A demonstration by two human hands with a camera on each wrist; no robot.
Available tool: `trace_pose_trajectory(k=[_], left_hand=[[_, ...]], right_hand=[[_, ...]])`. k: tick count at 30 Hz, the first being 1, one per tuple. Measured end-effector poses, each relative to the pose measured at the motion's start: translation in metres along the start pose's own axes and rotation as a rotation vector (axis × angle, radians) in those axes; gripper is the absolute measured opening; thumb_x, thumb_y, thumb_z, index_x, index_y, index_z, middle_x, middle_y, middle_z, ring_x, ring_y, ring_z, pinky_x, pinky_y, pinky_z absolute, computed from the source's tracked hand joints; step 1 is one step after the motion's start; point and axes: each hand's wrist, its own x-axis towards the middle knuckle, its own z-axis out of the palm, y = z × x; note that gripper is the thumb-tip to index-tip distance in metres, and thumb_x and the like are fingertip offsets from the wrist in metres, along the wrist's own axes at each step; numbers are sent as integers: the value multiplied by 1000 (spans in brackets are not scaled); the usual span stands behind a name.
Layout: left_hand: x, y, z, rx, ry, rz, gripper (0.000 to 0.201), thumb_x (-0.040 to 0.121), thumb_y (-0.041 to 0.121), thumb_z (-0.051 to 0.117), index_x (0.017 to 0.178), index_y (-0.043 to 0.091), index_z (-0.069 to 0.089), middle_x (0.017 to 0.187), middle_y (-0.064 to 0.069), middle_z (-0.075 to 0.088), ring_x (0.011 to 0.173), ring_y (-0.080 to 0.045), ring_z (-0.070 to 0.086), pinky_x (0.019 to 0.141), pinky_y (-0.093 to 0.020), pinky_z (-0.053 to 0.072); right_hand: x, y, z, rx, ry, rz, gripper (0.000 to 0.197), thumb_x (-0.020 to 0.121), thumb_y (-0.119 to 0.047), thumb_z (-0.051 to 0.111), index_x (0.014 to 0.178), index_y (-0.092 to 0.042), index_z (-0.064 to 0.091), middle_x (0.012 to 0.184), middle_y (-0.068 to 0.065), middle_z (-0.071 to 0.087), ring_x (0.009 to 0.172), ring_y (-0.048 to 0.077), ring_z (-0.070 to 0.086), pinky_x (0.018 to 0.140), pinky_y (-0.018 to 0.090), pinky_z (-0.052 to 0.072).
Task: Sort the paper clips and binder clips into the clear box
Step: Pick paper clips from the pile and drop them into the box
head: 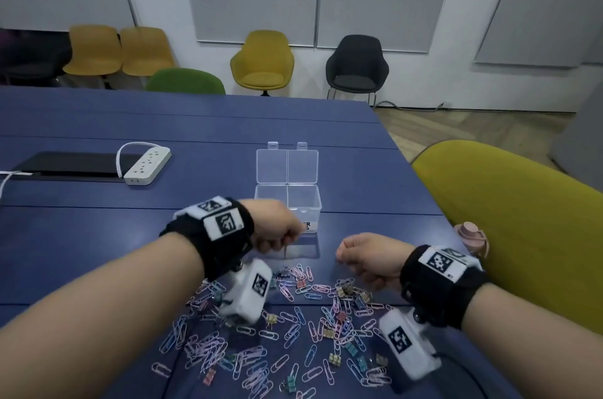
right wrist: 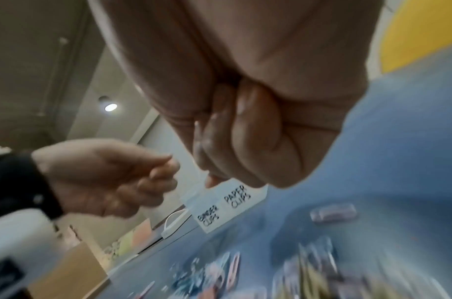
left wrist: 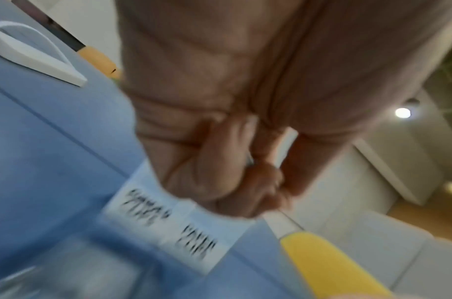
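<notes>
At far left, a white power strip [head: 147, 163] and a dark flat panel [head: 70, 163] are seen on the blue table [head: 98, 235], well apart from the work. The left hand [head: 274, 225] is held just in front of the clear box [head: 287, 203], its fingers curled; in the left wrist view something small and metallic appears pinched at the fingertips [left wrist: 267, 176], but blur prevents it from being identified. The clear box is placed centrally, lid open and laid back toward the far side, with two compartments labelled for binder clips and paper clips [right wrist: 226, 206]. Both compartments appear empty, so sorting is judged to be at its start. To the right, the right hand [head: 367, 256] is curled into a fist above the table; whether anything is enclosed cannot be told. Along the near edge, the mixed paper clips [head: 293, 327] and binder clips [head: 334, 360] lie scattered. The next move calls for each load to be released over its matching compartment.
</notes>
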Motion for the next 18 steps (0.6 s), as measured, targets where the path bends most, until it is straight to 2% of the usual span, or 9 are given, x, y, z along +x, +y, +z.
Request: trace_pose_trajectory(k=[2, 5, 7, 9, 11, 12, 16, 17, 18], left_hand=[[15, 21, -12, -185, 126, 90, 37, 96, 24, 44, 61, 15, 42, 54, -1, 37, 41, -12, 28, 40, -12, 18], [39, 43, -23, -625, 276, 225, 42, 100, 30, 39, 61, 14, 40, 59, -4, 39, 46, -14, 32, 44, -17, 24], [51, 47, -23, -875, 305, 279, 47, 101, 35, 36, 60, 12, 41, 61, -7, 42, 50, -17, 38, 50, -23, 33], [58, 45, -21, -998, 291, 307, 53, 101, 39, 31, 61, 8, 44, 67, -12, 49, 57, -20, 47, 54, -24, 39], [61, 40, -20, -1031, 274, 339, 57, 102, 41, 27, 64, 4, 49, 74, -15, 54, 65, -20, 51, 50, -21, 43], [61, 37, -21, -1027, 257, 349, 59, 102, 43, 26, 69, 3, 52, 78, -15, 56, 70, -20, 52, 52, -20, 44], [56, 20, -33, -975, 213, 359, 58, 100, 48, 25, 93, 3, 61, 97, -12, 62, 94, -20, 55, 83, -29, 43], [53, 17, -36, -933, 263, 360, 53, 101, 44, 28, 92, 5, 62, 96, -11, 63, 94, -21, 57, 86, -30, 43], [49, 14, -39, -838, 342, 366, 44, 101, 38, 34, 88, 7, 62, 92, -9, 64, 91, -22, 57, 82, -30, 44]], right_hand=[[11, -19, -9, -115, 83, -57, 30, 98, -22, 41, 70, -16, 50, 48, -3, 33, 36, 10, 25, 38, 12, 21], [30, -50, -15, -17, 257, -199, 33, 97, -18, 38, 66, -13, 47, 50, 1, 31, 30, 9, 26, 38, 12, 20], [47, -70, -16, 85, 385, -296, 32, 96, -13, 38, 65, -12, 45, 50, 3, 31, 28, 8, 27, 36, 11, 21], [68, -85, -16, 83, 501, -382, 31, 93, -11, 38, 63, -13, 46, 50, 1, 36, 35, 11, 33, 39, 15, 24], [86, -95, -12, 20, 587, -455, 29, 91, -14, 38, 63, -17, 47, 54, -1, 43, 49, 17, 40, 49, 22, 28], [93, -100, -9, 10, 617, -478, 29, 90, -16, 38, 64, -18, 48, 57, -2, 45, 54, 20, 43, 53, 25, 31], [109, -110, 3, 12, 632, -533, 24, 85, -28, 33, 66, -24, 47, 64, -5, 45, 70, 23, 48, 66, 38, 40], [110, -111, 6, 0, 615, -552, 24, 85, -29, 33, 66, -25, 47, 63, -5, 45, 71, 23, 48, 67, 39, 41], [112, -112, 8, -16, 595, -565, 25, 87, -28, 34, 66, -25, 48, 62, -4, 46, 70, 24, 49, 68, 40, 43]])
